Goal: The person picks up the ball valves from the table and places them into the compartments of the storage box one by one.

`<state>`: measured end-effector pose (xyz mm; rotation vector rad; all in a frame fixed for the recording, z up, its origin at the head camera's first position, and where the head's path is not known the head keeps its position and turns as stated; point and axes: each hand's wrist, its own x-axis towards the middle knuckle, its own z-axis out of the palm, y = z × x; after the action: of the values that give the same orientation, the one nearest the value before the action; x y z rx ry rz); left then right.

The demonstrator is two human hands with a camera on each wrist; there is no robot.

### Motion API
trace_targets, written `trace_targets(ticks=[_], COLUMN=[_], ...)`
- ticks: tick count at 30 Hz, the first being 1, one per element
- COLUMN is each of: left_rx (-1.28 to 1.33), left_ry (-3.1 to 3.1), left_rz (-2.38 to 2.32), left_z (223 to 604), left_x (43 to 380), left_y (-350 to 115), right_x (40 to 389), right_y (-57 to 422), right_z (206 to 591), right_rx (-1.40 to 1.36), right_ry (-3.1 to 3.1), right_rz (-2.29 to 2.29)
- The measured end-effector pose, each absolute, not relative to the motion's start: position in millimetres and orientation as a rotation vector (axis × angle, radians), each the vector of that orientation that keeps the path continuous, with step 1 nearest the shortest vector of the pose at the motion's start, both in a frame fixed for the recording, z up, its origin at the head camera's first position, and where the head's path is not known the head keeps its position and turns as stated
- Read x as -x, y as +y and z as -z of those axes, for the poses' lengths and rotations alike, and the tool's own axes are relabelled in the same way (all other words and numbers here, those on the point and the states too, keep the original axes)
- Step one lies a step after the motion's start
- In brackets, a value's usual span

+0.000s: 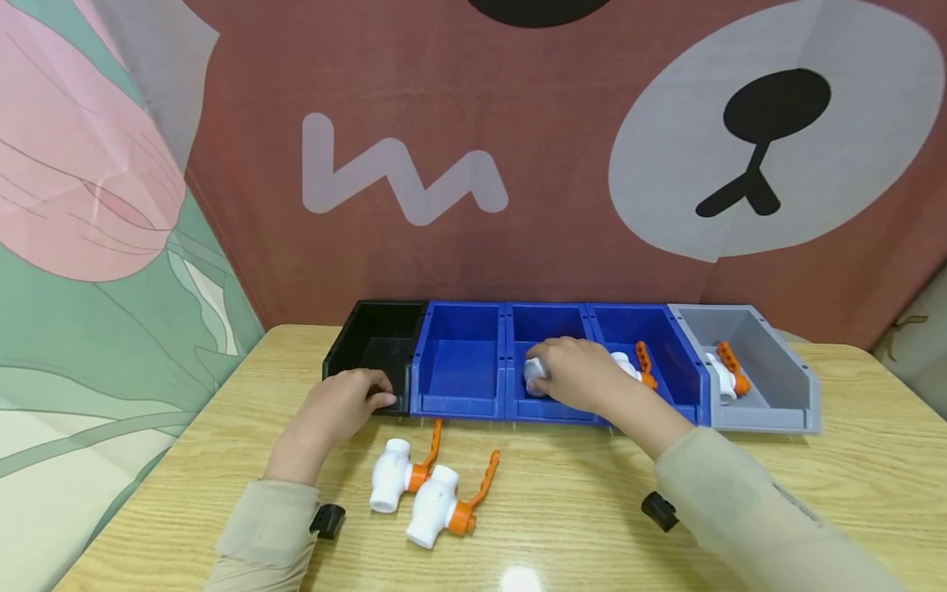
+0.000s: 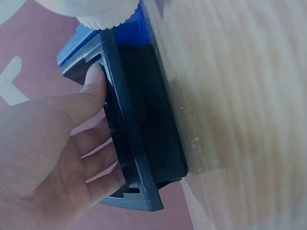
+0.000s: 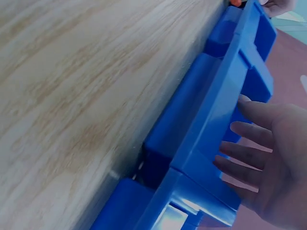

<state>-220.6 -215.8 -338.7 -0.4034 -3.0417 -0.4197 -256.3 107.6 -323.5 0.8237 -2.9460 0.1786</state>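
In the head view my right hand (image 1: 579,372) reaches into the middle blue bin (image 1: 551,316). Its thumb and fingers are round a greyish-white rounded valve body (image 1: 534,376); any handle is hidden. In the right wrist view the right hand (image 3: 273,153) has its fingertips at the blue front wall, which hides what lies behind. My left hand (image 1: 344,403) is at the black bin (image 1: 385,316), thumb by the front rim. The left wrist view shows this left hand (image 2: 62,143) with spread, slightly bent fingers dipping behind the rim, with nothing seen in them.
Two white ball valves (image 1: 390,477) with orange handles lie on the wooden table (image 1: 592,526) before the bins. Another valve (image 1: 627,363) sits in the right blue bin, and one (image 1: 725,376) in the grey bin (image 1: 773,362). A printed cloth hangs behind.
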Motion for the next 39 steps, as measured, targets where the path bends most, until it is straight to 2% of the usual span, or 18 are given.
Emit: trace_targets(ticks=[16,39], left_rx=[0.400,0.404], left_ry=[-3.040,-3.042], left_rz=[0.419,0.404], left_z=[339,341], left_x=[221,222], left_y=[-215,-216], right_x=[222,174], right_y=[114,136], right_z=[311,306], right_rx=[-0.938,-0.891], right_ry=[-2.741,-2.646], right_rz=[-0.202,-0.214])
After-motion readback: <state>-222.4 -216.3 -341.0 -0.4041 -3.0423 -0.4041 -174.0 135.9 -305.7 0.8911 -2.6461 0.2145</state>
